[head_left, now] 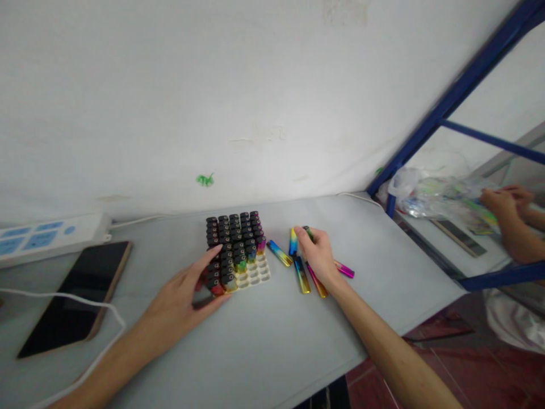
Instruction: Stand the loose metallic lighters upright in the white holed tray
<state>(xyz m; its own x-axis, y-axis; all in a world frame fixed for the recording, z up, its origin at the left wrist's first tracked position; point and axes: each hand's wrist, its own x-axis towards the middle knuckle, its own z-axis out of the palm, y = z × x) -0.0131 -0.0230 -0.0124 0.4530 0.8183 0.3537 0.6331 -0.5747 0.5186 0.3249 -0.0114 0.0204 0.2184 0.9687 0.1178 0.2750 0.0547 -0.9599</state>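
Rows of black-topped lighters (232,233) stand upright in a white plastic tray (259,274), whose front right pockets hold nothing. My left hand (183,292) grips the tray's front left corner, thumb at the front edge and index finger against the lighters; its other fingers are hidden. Right of the tray my right hand (318,255) is closed on a lighter (308,230), with only its dark end showing. Loose around that hand lie a blue-yellow lighter (280,253), a blue-gold lighter (302,276), a pink-gold lighter (317,281) and a magenta lighter (344,269).
On the left are a black phone (76,295), a white power strip (51,236) and a white cable (108,307). A blue metal frame (451,99) borders the grey table (272,346) on the right. Beyond it, another person's hands (506,201) are near clear plastic bags (443,193).
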